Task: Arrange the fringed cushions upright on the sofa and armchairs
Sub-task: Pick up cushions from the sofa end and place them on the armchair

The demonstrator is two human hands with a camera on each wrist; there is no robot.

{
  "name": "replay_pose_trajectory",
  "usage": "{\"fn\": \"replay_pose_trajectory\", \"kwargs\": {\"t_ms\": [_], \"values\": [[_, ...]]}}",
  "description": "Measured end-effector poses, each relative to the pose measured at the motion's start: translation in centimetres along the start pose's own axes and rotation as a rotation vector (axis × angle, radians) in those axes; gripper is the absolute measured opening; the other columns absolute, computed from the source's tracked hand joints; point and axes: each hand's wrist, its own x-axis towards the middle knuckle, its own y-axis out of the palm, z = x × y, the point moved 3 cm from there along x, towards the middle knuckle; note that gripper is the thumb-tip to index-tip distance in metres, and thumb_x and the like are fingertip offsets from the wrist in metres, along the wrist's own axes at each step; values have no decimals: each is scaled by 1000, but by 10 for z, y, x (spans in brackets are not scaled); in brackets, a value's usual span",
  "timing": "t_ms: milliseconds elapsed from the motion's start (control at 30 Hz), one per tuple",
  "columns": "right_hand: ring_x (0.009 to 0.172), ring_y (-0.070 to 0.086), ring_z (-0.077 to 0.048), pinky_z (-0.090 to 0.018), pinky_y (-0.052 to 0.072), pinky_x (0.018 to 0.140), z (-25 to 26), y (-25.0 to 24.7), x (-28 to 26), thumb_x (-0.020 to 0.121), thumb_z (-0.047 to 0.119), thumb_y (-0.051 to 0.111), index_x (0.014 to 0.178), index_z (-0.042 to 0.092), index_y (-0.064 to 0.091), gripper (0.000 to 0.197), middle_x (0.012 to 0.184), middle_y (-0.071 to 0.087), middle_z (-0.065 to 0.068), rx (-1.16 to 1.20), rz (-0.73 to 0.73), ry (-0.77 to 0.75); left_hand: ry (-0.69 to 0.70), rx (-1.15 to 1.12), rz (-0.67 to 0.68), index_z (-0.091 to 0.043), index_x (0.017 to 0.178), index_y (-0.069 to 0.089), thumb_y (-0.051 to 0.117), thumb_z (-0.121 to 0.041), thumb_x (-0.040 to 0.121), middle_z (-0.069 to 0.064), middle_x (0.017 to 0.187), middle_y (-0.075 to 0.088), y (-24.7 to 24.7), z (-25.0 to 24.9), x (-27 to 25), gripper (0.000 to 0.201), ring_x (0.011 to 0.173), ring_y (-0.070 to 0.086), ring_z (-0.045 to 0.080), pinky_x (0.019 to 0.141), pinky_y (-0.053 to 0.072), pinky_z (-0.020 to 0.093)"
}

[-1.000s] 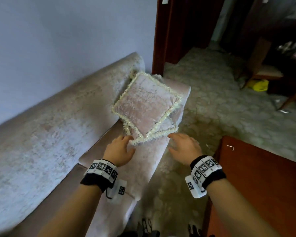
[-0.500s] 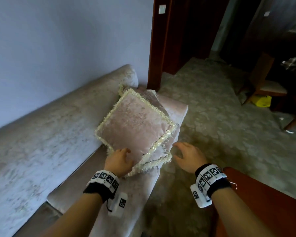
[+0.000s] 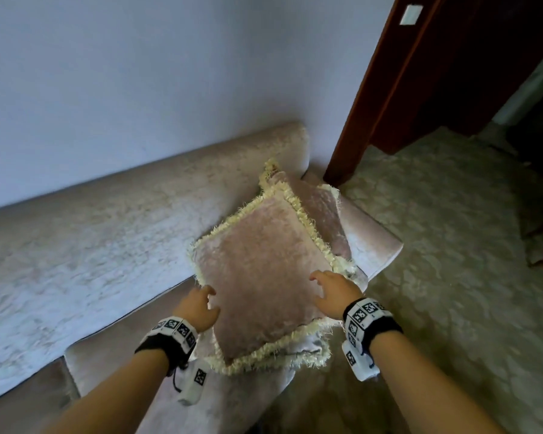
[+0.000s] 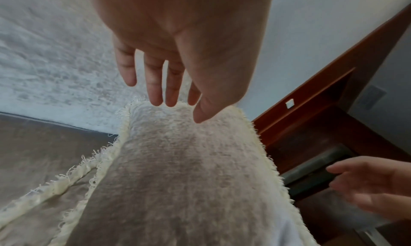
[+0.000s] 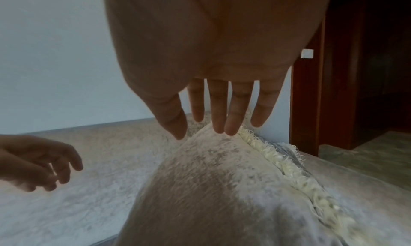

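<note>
Here, the top fringed cushion (image 3: 257, 283) lies flat on another cushion (image 3: 323, 211) at the sofa's (image 3: 85, 245) right end. Both hands hover at its near corners, grasping nothing: left hand (image 3: 198, 308) loosely spread, right hand (image 3: 334, 292) with straight, splayed fingers (image 5: 219, 109).

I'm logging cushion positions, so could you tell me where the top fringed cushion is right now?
In the head view the top fringed cushion lies on a second cushion at the sofa's right end, between both hands.
</note>
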Motion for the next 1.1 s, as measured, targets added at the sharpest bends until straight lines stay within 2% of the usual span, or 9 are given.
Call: {"fn": "replay_pose_trajectory", "kwargs": {"t_ms": [233,433,567,633,700,833,900,1000,1100], "values": [[118,52,-27,-41,49,91,-6,-13,112,88,36,56,137,29,42,51,135,50,-2,-59,81,-8,-103,-40,100,-25,136,41,67,-42,80,10,130,49,16,9,99,64,113,56,26,95,49,39],[125,42,-34,-43,45,97,-26,-22,182,84,43,60,144,30,30,68,143,40,-7,-155,123,10,-188,-48,200,-31,147,27,85,-42,65,14,144,35,31,27,149,101,129,44,33,103,45,43],[140,19,-44,-54,36,107,-45,-9,218,74,62,66,150,44,3,100,160,7,-4,-135,232,67,-278,-147,240,-36,152,12,92,-34,57,21,153,23,52,51,170,125,138,34,39,106,41,49],[144,10,-47,-58,31,109,-51,0,234,65,70,71,146,54,-12,117,162,-9,-2,-93,285,80,-299,-219,259,-39,152,3,94,-31,55,22,154,22,63,60,177,133,139,33,39,107,41,48],[145,9,-47,-60,30,110,-53,10,246,57,70,77,137,62,-23,128,161,-18,-7,-16,317,77,-295,-257,269,-40,151,-6,96,-34,49,22,155,24,75,67,186,144,139,34,37,108,40,46],[145,16,-44,-59,30,111,-56,23,265,50,63,85,133,61,-31,143,159,-12,-18,76,323,89,-260,-366,311,-56,136,-30,94,-54,23,18,157,23,105,83,209,168,141,31,37,110,36,54],[142,24,-43,-54,33,110,-54,24,271,49,57,88,133,55,-37,150,158,-7,-19,76,323,107,-235,-425,317,-60,127,-39,93,-54,18,19,156,22,116,83,219,172,140,31,40,109,35,58],[133,36,-42,-46,38,107,-49,39,287,51,47,91,132,48,-43,156,152,2,-16,45,326,125,-244,-449,340,-56,119,-50,95,-41,25,23,153,21,129,79,234,173,139,31,43,109,34,57],[130,37,-41,-44,38,107,-47,54,290,56,45,89,129,46,-47,154,146,7,-15,16,309,124,-278,-459,322,-50,124,-48,96,-34,32,26,152,14,132,80,235,172,139,27,45,109,34,56]]}}
